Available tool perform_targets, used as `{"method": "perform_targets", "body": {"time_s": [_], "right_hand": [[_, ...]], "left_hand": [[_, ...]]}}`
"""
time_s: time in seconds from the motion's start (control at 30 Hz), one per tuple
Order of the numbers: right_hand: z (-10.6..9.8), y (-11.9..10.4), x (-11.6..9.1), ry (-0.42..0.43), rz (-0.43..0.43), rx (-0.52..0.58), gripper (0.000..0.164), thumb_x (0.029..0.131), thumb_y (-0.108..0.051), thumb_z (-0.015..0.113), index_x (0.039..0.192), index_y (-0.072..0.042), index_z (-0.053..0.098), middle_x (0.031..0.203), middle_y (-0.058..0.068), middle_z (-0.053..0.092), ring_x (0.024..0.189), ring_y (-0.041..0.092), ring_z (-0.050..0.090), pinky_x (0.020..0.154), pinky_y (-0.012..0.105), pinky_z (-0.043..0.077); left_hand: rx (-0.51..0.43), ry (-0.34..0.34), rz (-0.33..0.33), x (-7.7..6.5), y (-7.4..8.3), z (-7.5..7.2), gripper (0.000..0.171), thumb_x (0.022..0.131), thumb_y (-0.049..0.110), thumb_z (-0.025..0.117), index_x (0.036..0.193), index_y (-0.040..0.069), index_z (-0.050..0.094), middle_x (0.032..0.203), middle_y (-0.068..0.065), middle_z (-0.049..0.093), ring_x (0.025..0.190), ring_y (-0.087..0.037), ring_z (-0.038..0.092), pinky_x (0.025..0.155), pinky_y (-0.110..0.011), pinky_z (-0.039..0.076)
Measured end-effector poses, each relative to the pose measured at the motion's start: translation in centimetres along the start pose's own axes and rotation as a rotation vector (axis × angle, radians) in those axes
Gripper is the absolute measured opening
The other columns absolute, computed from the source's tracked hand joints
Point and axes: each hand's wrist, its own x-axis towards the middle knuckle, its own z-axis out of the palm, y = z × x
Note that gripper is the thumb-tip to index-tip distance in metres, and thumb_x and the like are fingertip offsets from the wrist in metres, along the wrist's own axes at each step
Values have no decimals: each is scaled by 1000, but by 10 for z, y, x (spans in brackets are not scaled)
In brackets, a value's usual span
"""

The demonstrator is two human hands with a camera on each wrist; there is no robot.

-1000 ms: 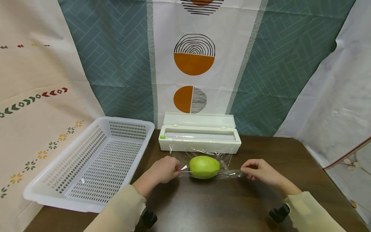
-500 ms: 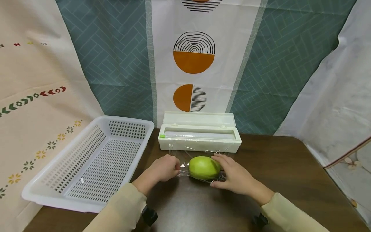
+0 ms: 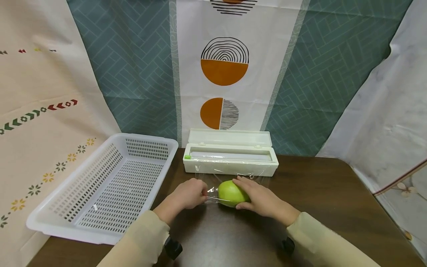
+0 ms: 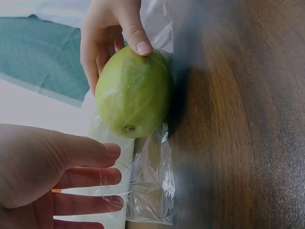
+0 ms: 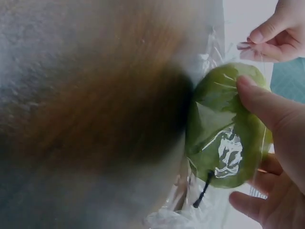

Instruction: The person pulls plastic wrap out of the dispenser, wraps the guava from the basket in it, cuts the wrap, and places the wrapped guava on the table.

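Observation:
A green pear lies on its side under clear plastic wrap. Its dark stem shows in the right wrist view and its small pitted end in the left. My right hand grips the pear through the film, thumb on the near side, fingers over the far side. My left hand pinches the wrap's edge at the left, apart from the pear. The film runs back to the white wrap dispenser, whose lid stands up and whose roll shows inside.
A white perforated basket stands at the left, with a small white scrap in it. The dark wooden table runs to the hung cloths at the back and sides.
My right hand has let go of the wrap's right edge, moved left and taken hold of the pear, which is now slightly turned. The left hand has stayed in place.

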Motion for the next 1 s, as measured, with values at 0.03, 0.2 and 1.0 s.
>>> {"method": "perform_targets", "body": {"time_s": [0.03,0.2,1.0], "right_hand": [[-1,1,1,-15,6,32,77,78,-39,75,140,-6,43,143,20,43,131,36,44,102,51,41],[-6,5,8,-67,10,173,72,74,-34,80,133,-8,47,130,11,56,117,26,55,95,43,45],[-27,18,32,-281,15,380,54,78,-39,75,121,-15,54,113,4,66,92,14,59,78,28,48]], "left_hand": [[-2,1,-1,0,0,0,15,77,11,68,65,17,61,66,6,56,61,-11,49,54,-29,42],[-3,-1,-7,2,-1,1,15,77,11,68,66,17,62,67,5,56,62,-12,49,55,-31,43],[199,253,336,0,42,11,31,82,33,71,105,11,69,111,-3,66,102,-19,63,83,-34,53]]}}
